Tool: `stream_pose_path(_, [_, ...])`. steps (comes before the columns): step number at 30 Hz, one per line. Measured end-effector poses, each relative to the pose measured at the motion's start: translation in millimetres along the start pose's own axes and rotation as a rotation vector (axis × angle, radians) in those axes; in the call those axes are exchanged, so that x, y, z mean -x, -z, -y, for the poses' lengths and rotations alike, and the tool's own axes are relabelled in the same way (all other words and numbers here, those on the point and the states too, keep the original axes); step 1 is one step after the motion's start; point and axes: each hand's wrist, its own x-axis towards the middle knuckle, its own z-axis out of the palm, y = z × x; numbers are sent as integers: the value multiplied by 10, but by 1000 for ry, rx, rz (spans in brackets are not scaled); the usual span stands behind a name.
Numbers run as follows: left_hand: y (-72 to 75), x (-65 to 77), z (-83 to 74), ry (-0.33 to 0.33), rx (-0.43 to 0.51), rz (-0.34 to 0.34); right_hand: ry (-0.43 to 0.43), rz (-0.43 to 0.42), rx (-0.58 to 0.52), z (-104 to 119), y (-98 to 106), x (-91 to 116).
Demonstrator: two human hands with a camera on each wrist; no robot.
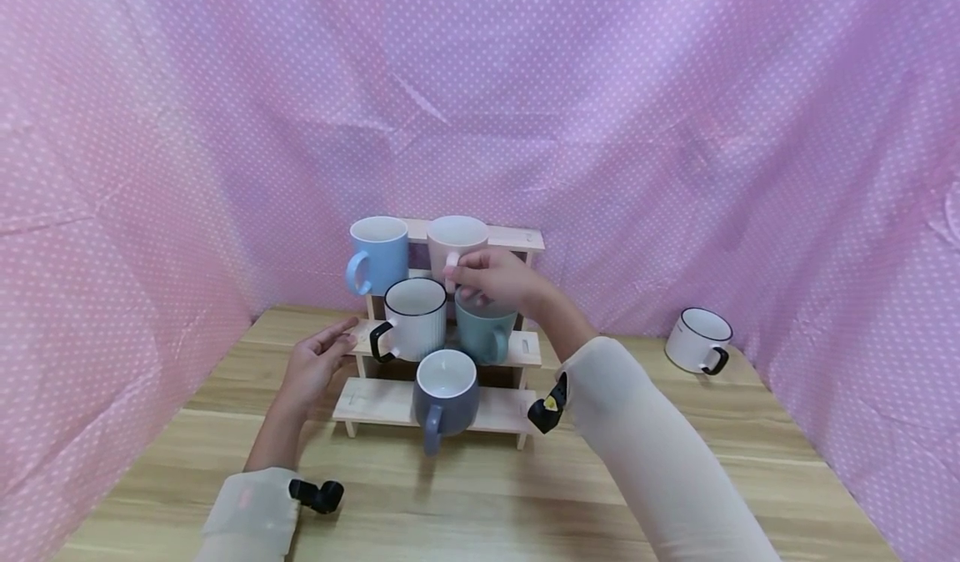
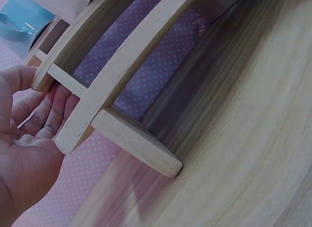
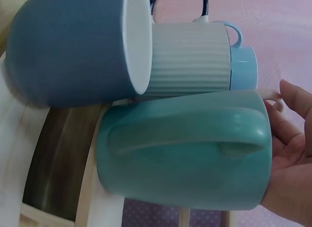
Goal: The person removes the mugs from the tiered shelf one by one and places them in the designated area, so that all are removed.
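A pale pink mug [image 1: 459,237] stands on the top step of a three-step wooden rack [image 1: 375,399]. My right hand [image 1: 491,277] pinches its handle, thumb and fingers on either side, above a teal mug [image 3: 185,154] on the middle step. My left hand [image 1: 318,366] grips the left end of the middle step; in the left wrist view the thumb lies over the board [image 2: 41,78] and the fingers curl beneath. Beside the teal mug sits a white ribbed mug [image 1: 416,320] with black rim and handle. A light blue mug [image 1: 381,255] is at top left.
A grey-blue mug [image 1: 446,395] with a white inside stands on the lowest step, handle toward me. Farther right on the wooden table [image 1: 600,479] is a white mug [image 1: 697,341] with a black rim and handle. Pink dotted cloth [image 1: 480,87] hangs behind and along both sides.
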Motion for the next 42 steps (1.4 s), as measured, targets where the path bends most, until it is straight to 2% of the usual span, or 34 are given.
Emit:
stream_pose_path(10, [12, -10, 15, -5, -7, 2, -103, 113, -455, 7, -4, -73])
stream_pose_path(20, [12, -15, 8, -8, 54, 14, -185, 32, -672, 48, -77, -70])
stream_pose_path(23, [19, -14, 1, -9, 63, 15, -189, 18, -700, 58, -96, -73])
stream_pose_path(30, [24, -2, 9, -3, -1, 15, -186, -37, -708, 61, -143, -83])
stream_pose_path(35, [18, 3, 6, 0, -2, 17, -193, -90, -729, 67, -166, -87])
stream_pose_path(42, [6, 11, -1, -15, -14, 3, -175, -162, -669, 96, -211, -73])
